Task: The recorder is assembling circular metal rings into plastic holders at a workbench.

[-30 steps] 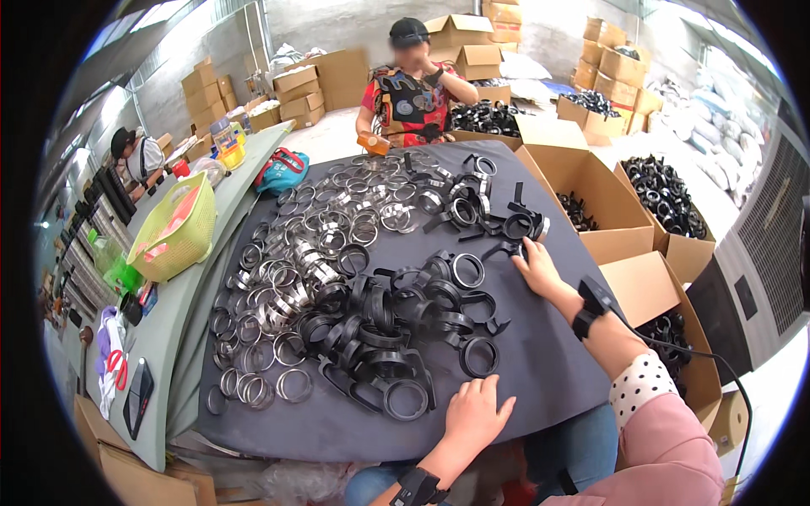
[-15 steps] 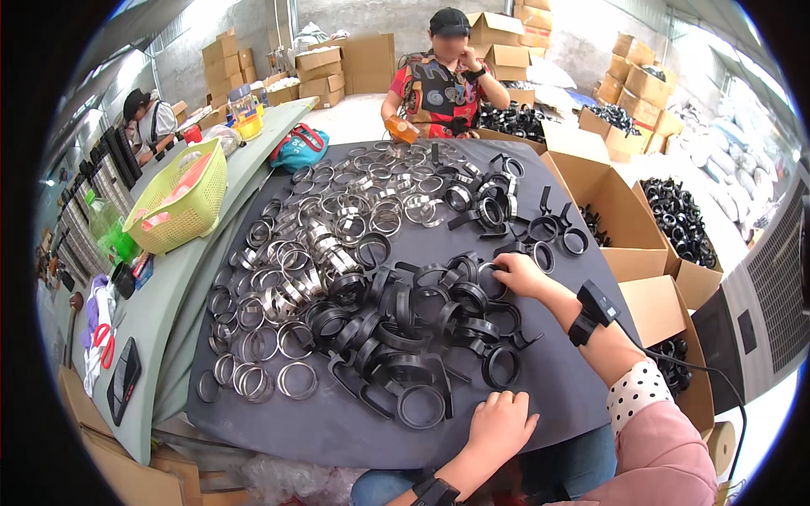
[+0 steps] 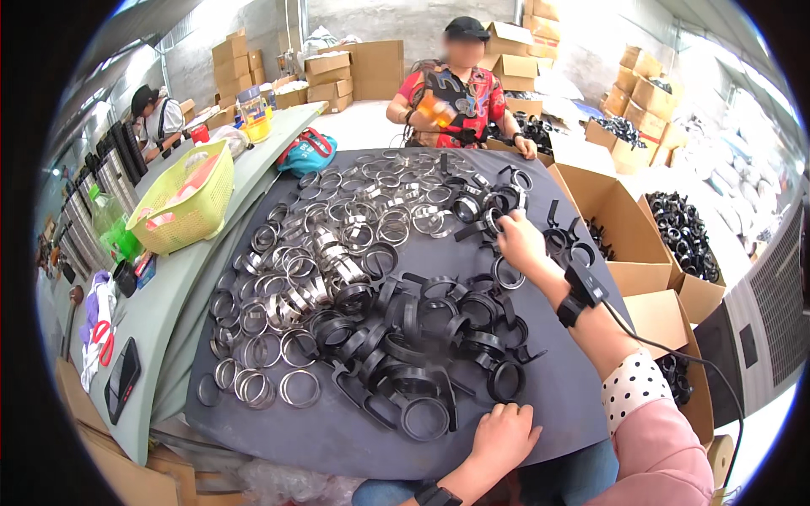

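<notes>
Across the grey-covered table [image 3: 278,434] from where I'm standing, there looks to be plenty of sorting or handling left. The near heap of black rings [image 3: 411,316], many with straight arms sticking out, lies jumbled in the middle, right in front of the person. Beside it on the left, and running up to the far edge, silver rings [image 3: 305,295] lie loose, some in touching stacks, others flat; none of these is in a hand.

The person's right hand [image 3: 525,244] is over the far right part of the table, its fingertips at a black ring [image 3: 494,224] on the border of the smaller far cluster [image 3: 467,208]. That grip looks narrow, but the fingers hide the contact, so I can't tell whether it has hold of the ring or only touches it. The left hand [image 3: 504,438] rests by the near edge, just below the heap, its thumb apart from loosely bent fingers and nothing showing in it.

A few more black pieces [image 3: 557,242] sit apart from the heap, near the right edge. Beyond that edge, a cardboard box [image 3: 633,268] and its neighbours hold similar black parts [image 3: 679,236]. My guess is that those are finished or waiting stock; I can't tell which. Going by what covers the table, I'd call the work well short of done.
</notes>
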A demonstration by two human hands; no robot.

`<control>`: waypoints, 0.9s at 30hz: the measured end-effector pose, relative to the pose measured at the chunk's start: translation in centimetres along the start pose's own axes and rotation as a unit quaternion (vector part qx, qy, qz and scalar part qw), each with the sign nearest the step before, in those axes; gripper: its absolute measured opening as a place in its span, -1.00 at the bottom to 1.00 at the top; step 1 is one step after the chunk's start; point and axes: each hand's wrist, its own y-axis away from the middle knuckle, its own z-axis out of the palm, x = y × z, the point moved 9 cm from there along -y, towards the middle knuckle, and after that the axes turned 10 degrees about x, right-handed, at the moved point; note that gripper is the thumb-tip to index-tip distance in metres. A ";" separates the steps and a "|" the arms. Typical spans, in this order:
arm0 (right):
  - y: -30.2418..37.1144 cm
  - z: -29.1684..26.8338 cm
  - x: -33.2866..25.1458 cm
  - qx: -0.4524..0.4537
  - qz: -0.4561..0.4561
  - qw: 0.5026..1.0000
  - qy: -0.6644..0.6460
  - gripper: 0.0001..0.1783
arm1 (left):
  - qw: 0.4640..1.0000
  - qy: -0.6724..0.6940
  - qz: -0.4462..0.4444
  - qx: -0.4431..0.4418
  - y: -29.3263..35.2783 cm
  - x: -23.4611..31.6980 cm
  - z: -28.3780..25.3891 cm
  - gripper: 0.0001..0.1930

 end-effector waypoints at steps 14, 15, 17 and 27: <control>-3.0 6.9 -6.1 -0.099 -0.135 0.976 -0.136 -0.74 | 0.998 0.059 0.016 0.019 0.0 -0.5 0.0 -0.69; -1.7 4.9 -6.3 -0.073 -0.147 0.969 -0.185 -0.73 | 0.998 0.062 0.017 0.017 0.1 -0.5 -0.1 -0.69; 1.7 -2.1 -9.2 -0.010 -0.215 0.951 -0.224 -0.71 | 0.998 0.055 0.000 0.014 0.4 -0.9 -0.4 -0.70; 18.0 -19.0 -6.0 0.078 -0.220 0.955 -0.185 -0.73 | 0.999 -0.011 -0.014 -0.041 -0.4 0.1 0.1 -0.68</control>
